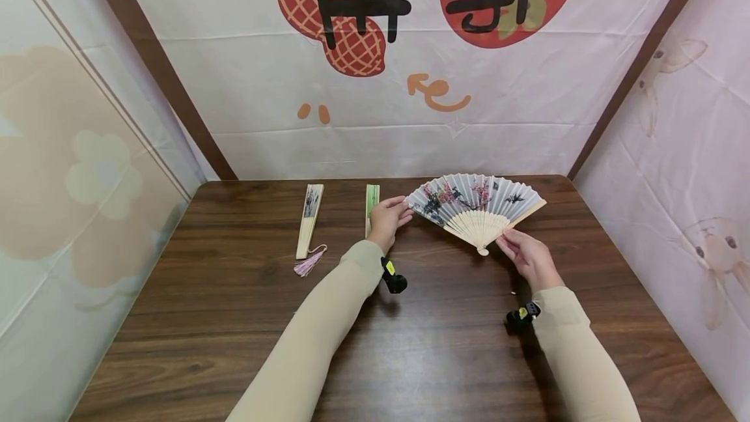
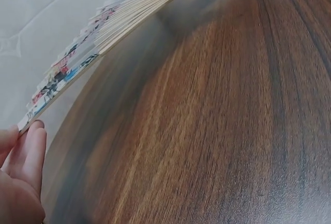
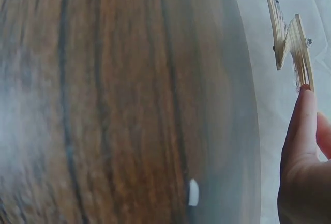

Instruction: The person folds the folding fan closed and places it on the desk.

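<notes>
R hand [image 1: 527, 256] pinches open fan [image 1: 476, 204] by the sticks near its pivot, L hand [image 1: 387, 217] holds fan's left edge w/ fingertips. Fan spread, held just above wood table [image 1: 246, 318], mid-right. Further back-left: green folded fan [image 1: 372, 204], then folded fan w/ pink tassel [image 1: 308, 226], both flat on table.

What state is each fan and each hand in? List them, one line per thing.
painted fan: spread open, held above the table by both hands.
beige fan: folded shut, lying flat, pink tassel at its near end.
green fan: folded shut, lying flat.
left hand: pinches the painted fan's left edge.
right hand: holds the right guard stick near the pivot.
</notes>
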### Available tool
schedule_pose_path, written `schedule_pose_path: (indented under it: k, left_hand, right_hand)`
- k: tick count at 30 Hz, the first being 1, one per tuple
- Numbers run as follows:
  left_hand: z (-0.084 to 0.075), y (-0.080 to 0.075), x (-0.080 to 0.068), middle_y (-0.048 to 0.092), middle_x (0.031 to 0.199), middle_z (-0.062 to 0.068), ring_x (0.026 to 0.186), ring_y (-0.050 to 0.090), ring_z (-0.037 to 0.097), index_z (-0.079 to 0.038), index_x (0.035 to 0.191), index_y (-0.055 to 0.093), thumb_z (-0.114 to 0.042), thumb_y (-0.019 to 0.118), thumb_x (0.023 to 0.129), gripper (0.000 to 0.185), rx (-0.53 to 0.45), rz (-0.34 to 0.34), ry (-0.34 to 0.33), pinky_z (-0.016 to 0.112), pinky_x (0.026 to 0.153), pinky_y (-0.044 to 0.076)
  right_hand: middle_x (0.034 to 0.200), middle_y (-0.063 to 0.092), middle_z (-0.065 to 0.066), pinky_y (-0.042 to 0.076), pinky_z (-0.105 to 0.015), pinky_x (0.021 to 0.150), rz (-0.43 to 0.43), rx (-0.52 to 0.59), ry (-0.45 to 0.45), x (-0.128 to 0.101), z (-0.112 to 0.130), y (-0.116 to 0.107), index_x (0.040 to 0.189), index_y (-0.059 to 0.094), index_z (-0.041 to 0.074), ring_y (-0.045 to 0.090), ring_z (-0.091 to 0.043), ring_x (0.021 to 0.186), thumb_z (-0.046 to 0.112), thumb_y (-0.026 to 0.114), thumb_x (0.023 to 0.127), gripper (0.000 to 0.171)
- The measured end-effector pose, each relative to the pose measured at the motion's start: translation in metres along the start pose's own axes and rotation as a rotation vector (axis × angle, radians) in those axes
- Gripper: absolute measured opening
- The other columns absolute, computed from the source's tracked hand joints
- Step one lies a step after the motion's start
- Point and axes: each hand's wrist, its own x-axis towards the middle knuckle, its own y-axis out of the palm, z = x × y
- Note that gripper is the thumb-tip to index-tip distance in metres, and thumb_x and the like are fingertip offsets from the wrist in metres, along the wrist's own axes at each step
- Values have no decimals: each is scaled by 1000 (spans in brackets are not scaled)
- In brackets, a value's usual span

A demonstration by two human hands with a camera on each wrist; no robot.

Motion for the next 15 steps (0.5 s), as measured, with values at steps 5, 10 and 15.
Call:
schedule_pose_path:
  k: [5, 10, 15]
  left_hand:
    - [-4, 1, -2, 68, 119, 27, 81, 73, 18, 6, 119, 67, 2, 65, 93, 27, -54, -8, 5, 30, 77, 64]
    - [-9, 4, -5, 69, 116, 26, 80, 73, 16, 8, 123, 64, 2, 65, 93, 30, -94, -2, 12, 36, 86, 63]
    - [-11, 6, -5, 70, 113, 22, 83, 73, 17, 9, 125, 61, 0, 65, 94, 33, -112, -4, 8, 37, 89, 62]
  right_hand:
    - [72, 71, -3, 62, -20, 70, 8, 0, -14, -3, -1, 4, 74, 69, 8, 70, -11, 69, -4, 41, 102, 42]
    - [73, 72, -1, 62, -19, 73, 27, -26, -48, -6, -2, 9, 75, 69, 9, 71, -10, 71, -3, 42, 102, 40]
    - [74, 72, 0, 62, -19, 74, 35, -45, -87, -10, -3, 18, 76, 70, 9, 71, -9, 72, -4, 43, 101, 40]
